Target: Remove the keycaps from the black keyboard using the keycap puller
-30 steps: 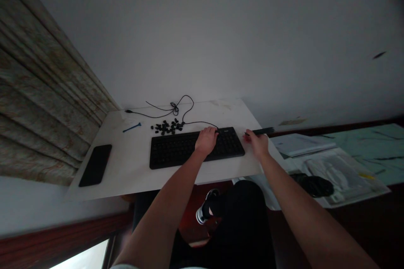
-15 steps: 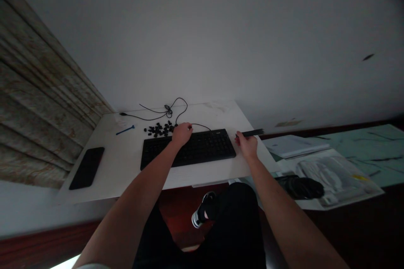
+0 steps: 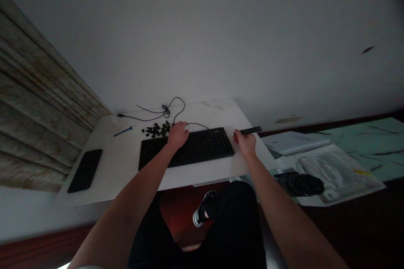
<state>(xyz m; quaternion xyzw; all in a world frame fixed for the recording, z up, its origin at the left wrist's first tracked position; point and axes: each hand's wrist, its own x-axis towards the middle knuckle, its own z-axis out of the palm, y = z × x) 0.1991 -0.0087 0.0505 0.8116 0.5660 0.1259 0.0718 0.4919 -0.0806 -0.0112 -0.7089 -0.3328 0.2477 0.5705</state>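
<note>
Keyboard, black, lies flat on the white tabletop, long side running left to right, slightly nearer the far edge than the near one. Left hand rests palm-down on its upper left-centre, over the far rows of keys; fingers loosely curled and close together, tips at the far edge of the keyboard; the dim light does not show whether they pinch anything. Just past those fingertips lies a loose heap of small black keycaps, touching or almost touching the keyboard's far edge. Left forearm comes up from the lower left, bare, straight, wrist level with the keys.

Right hand sits just off the keyboard's right end, on the tabletop near its right edge. Thumb and fingers are closed on the near end of a thin dark rod-like tool, which points away to the right, past the table edge. Right forearm comes in from the lower right, wrist bent slightly inward.

Keyboard cable loops loosely behind the keycaps towards the wall. A small blue tool lies left of the heap. A black phone lies face-up near the left edge, well apart from both hands. Papers and a plastic sleeve lie on the lower surface to the right.
</note>
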